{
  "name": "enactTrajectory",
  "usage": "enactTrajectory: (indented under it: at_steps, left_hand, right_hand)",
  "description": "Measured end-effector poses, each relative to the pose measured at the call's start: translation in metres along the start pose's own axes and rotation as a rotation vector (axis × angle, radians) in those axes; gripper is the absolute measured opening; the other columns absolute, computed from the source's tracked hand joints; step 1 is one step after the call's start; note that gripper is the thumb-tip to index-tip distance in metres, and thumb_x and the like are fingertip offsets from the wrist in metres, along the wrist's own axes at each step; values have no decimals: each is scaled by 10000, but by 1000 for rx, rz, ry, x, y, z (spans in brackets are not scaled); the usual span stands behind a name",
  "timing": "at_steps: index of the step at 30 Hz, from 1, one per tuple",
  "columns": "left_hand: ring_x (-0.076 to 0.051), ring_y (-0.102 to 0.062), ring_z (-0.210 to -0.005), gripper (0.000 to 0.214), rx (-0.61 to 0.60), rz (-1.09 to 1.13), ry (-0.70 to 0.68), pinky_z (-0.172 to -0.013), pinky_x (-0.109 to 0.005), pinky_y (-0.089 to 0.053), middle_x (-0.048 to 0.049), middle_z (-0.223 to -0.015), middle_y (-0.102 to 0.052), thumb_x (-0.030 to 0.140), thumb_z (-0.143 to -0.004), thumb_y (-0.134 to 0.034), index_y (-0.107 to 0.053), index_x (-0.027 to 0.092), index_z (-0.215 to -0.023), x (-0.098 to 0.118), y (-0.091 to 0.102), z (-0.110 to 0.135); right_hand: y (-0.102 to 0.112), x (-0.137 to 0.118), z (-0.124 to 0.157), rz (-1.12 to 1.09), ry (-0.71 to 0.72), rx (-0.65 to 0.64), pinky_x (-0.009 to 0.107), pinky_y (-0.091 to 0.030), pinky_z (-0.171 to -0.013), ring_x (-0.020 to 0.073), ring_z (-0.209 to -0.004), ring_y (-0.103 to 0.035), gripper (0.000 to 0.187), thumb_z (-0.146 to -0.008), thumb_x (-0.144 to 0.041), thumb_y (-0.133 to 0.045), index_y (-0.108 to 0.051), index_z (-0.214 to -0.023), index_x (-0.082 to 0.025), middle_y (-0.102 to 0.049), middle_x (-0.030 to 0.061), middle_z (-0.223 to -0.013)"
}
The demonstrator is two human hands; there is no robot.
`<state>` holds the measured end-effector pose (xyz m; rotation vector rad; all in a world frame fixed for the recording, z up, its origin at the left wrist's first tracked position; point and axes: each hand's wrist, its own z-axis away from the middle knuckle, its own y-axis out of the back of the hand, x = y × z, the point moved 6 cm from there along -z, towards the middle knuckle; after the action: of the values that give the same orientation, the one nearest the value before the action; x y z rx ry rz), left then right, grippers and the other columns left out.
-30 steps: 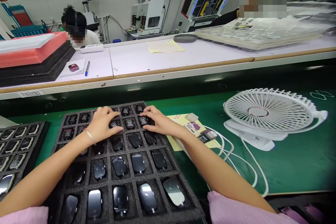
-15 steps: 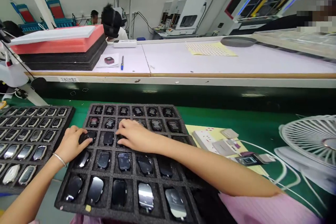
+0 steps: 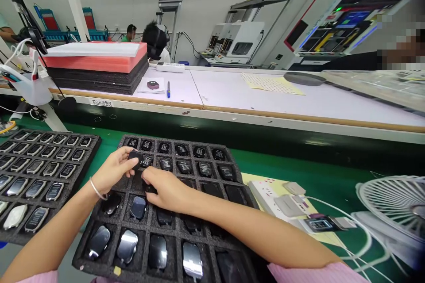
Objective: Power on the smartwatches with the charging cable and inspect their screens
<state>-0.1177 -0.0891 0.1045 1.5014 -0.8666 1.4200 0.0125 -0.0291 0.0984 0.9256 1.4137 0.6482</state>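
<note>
My left hand (image 3: 116, 170) pinches a dark, rounded-square watch body (image 3: 135, 158) between thumb and fingers, just above the far left part of a dark foam tray (image 3: 98, 269). To its right, my right hand (image 3: 166, 189) is closed on another black watch body (image 3: 150, 188), mostly covered by the fingers. Black watch bodies sit in the tray's compartments. Those in the far rows show pale printed lines, while the nearer ones, such as a glossy one (image 3: 127, 246), have shiny dark faces. Two third-row compartments near my hands look bare. My right forearm crosses over the tray and hides part of it.
A second foam tray (image 3: 85, 166) of silver-rimmed watch bodies lies to the left. On the right are a white power strip (image 3: 265, 192), cables and a white fan (image 3: 395, 203). Stacked foam sheets (image 3: 96, 79) stand on the raised shelf (image 3: 226, 93). Other people sit beyond.
My left hand has lifted a watch body from the tray and moved it up and right. My right hand has closed on another. The camera view has tilted upward.
</note>
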Motion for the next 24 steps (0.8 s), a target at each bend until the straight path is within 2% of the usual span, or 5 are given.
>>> enactTrajectory:
  at_steps: [5,10,15,18,24]
  left_hand:
    - [-90,-546,-506,472,-61,252,58,-453,-199,-359,30,-668,-587,443,-666,-831,-599,151,-955,18,-44,-26]
    - [-50,-441,-456,412,-5,197,82,-436,-188,-285,35,-679,-582,364,-643,-807,-599,147,-926,18,-74,-51]
    - [-142,-606,-760,332,95,79,-62,-711,-266,-478,-22,-878,-664,256,-647,-744,-612,169,-938,12,-85,-61]
    - [-188,-626,-935,316,90,20,-116,-885,-325,-474,-42,-973,-682,239,-677,-692,-602,181,-974,4,-88,-58]
    - [-193,-631,-923,344,43,-155,-214,-865,-340,-487,-44,-1004,-671,281,-767,-615,-567,186,-1094,-4,-89,-50]
  right_hand:
    - [30,41,22,-750,-219,166,233,-360,-519,91,-541,-479,180,-828,-309,-651,-521,-903,-208,-658,-6,-792]
    - [45,85,37,-1409,-354,379,230,-401,-516,95,-570,-573,473,-738,-401,-795,-610,-1115,-183,-702,30,-860]
    - [41,97,43,-1557,-265,433,245,-487,-629,104,-675,-634,453,-706,-281,-859,-683,-1116,-204,-674,-5,-843]
    - [34,98,44,-1555,-224,408,245,-485,-620,99,-670,-641,471,-715,-272,-862,-680,-1149,-234,-669,-10,-891]
    - [28,95,46,-1561,-169,356,234,-468,-614,81,-655,-629,449,-740,-273,-850,-681,-1156,-252,-644,-20,-906]
